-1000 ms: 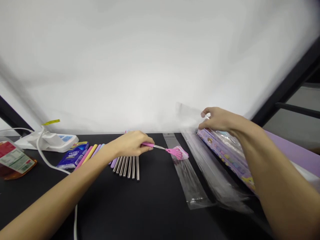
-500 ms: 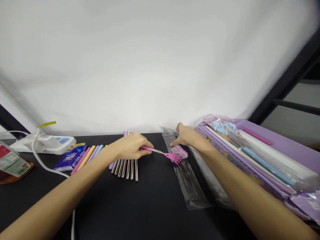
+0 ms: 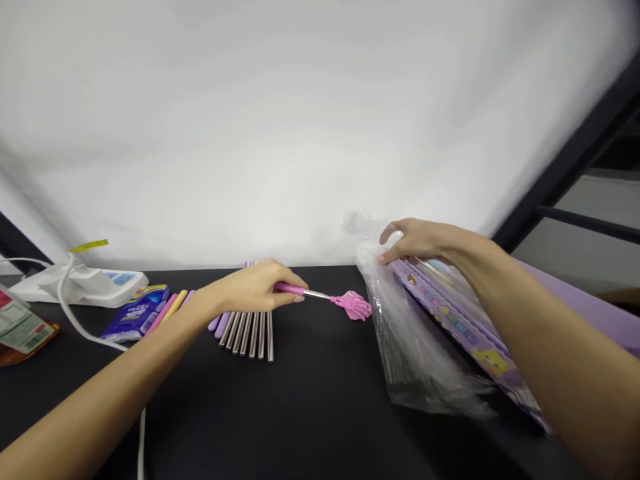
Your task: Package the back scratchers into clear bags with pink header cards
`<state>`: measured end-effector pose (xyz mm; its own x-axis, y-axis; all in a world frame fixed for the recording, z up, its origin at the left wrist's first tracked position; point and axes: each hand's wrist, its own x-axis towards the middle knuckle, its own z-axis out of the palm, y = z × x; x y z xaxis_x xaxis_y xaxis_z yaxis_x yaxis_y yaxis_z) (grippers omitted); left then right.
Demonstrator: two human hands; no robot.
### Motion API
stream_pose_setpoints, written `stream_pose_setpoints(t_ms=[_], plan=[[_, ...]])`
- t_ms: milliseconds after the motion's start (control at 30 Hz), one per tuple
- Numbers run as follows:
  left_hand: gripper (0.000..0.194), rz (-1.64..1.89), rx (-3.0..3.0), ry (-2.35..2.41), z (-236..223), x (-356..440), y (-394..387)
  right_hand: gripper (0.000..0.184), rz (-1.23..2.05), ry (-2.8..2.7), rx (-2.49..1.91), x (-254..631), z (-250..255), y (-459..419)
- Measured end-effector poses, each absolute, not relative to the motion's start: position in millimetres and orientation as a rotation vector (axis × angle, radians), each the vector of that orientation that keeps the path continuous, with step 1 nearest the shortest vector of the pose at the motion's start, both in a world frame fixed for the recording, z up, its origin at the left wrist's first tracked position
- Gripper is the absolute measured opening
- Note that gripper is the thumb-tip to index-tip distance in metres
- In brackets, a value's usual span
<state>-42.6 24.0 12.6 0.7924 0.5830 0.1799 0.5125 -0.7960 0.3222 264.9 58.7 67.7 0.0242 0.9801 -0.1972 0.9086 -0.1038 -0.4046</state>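
Observation:
My left hand point(image 3: 265, 287) is closed around the pink handle of a back scratcher point(image 3: 315, 294). Its metal shaft points right and ends in a small pink hand-shaped head. A pink card seems to lie beneath that head, mostly covered. Over on the right, my right hand point(image 3: 413, 240) has thumb and index finger apart beside the upper end of clear plastic sleeves point(image 3: 405, 333). These lie overlapped and crinkled on the black table point(image 3: 310, 407). Under my left hand, several metal rods point(image 3: 255, 337) with coloured handles lie side by side.
A purple patterned box point(image 3: 455, 333) stands along the right, partly behind my right arm. Coloured handles point(image 3: 173, 308) and a blue packet point(image 3: 137, 313) lie left, near a white power strip point(image 3: 110, 287) with its cable point(image 3: 87, 330) and a bottle point(image 3: 23, 327).
My right hand reached left to the clear sleeve under the scratcher's head, then moved back right. That sleeve now lies with the others. My left hand still holds the back scratcher.

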Motion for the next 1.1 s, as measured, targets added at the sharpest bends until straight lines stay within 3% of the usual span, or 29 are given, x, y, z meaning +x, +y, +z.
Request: stream_pose_setpoints(t_ms=[367,600,733,800,967,1100], plan=[[0.025,0.374,2.722,0.864,8,-35,24,0.046,0.81,-1.97,-2.089,298,96,77],[0.027,0.337,2.757,0.866,-1,-24,23,0.04,0.26,-2.282,-2.102,289,41,78],[0.029,0.283,2.743,0.884,-2,-20,23,0.053,-0.041,-2.306,-2.104,285,31,67],[0.028,0.269,2.718,0.929,1,-22,23,0.06,0.081,-2.23,-2.017,280,39,60],[0.023,0.243,2.622,1.057,16,-35,23,0.061,0.893,-1.841,-1.561,248,65,50],[0.018,0.174,2.564,1.075,25,-50,25,0.036,1.132,-1.473,-1.34,221,61,55]])
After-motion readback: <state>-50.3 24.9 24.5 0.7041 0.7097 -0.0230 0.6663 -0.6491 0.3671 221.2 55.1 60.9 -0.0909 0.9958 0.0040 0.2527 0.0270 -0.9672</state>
